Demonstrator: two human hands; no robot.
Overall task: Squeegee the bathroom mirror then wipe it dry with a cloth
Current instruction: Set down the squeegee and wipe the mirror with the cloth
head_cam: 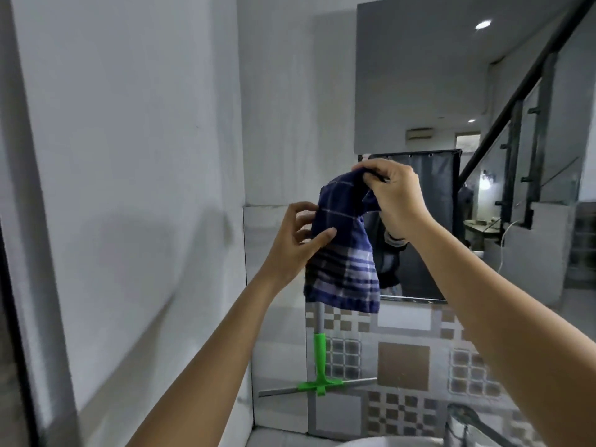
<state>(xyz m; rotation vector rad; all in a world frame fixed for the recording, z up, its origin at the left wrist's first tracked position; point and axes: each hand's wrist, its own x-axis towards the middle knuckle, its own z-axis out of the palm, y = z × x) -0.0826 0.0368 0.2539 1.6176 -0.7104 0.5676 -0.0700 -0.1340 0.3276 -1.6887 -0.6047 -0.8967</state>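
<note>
- Plain white wall (129, 156) fills the left side and runs to the corner.
- Large frameless rectangular mirror (419, 75) sits upper right. It reflects a ceiling, a stair rail and a dark curtain.
- Brown-and-grey patterned tile wall (403, 362) is directly below the mirror.
- Blue-and-white checked cloth (342, 253) is held up in the air in front of the mirror's lower left corner. It hangs down in folds, with its bottom hem at about the mirror's lower edge.
- Right hand (393, 195): grip closed, fingers pinching the bunched top of the cloth.
- Left hand (296, 243): grip on the cloth's left edge at mid-height, thumb on the front and fingers curled at the edge.
- Squeegee with green plastic head and grey handle (319, 359) stands upright against the tile wall below the cloth, metal blade down and roughly level. The top of the handle is hidden behind the cloth. Neither hand touches it.
- White basin rim (387, 441) shows at the bottom edge.
- Chrome tap (464, 417) is blurred, lower right.
</note>
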